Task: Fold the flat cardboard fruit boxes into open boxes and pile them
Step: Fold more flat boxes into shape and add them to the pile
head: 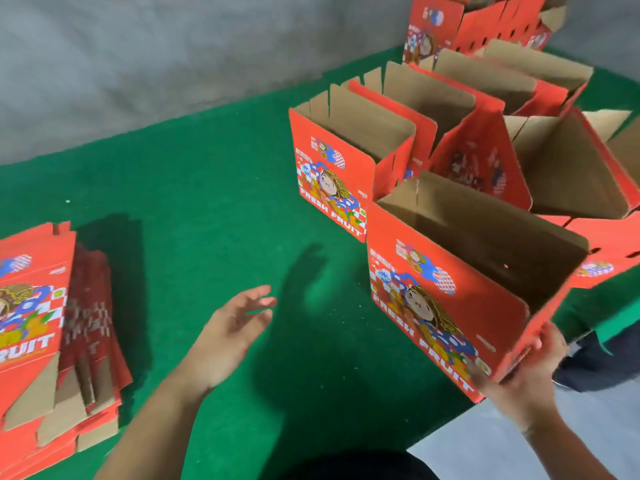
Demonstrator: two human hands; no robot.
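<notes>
Gripping the folded box (460, 292) by its lower corner, the right hand (523, 375) — left hand (232, 337) spread, empty.

Green table (207, 188): flat stack (45, 327), boxes (349, 168).

On the table (214, 188), a stack of flat boxes (52, 327) lies at the left near edge, the sheets fanned slightly so lower ones project to the right. The left hand (232, 337) hovers above bare table surface, right of that stack. A folded box (464, 289), open side up, stands at the right near edge, tilted, with the right hand (519, 372) under its near lower corner. Directly behind and left of it stands a second open box (349, 161). Further open boxes (502, 133) crowd behind and to the right, some leaning. More boxes (478, 26) are piled at the far right corner.
</notes>
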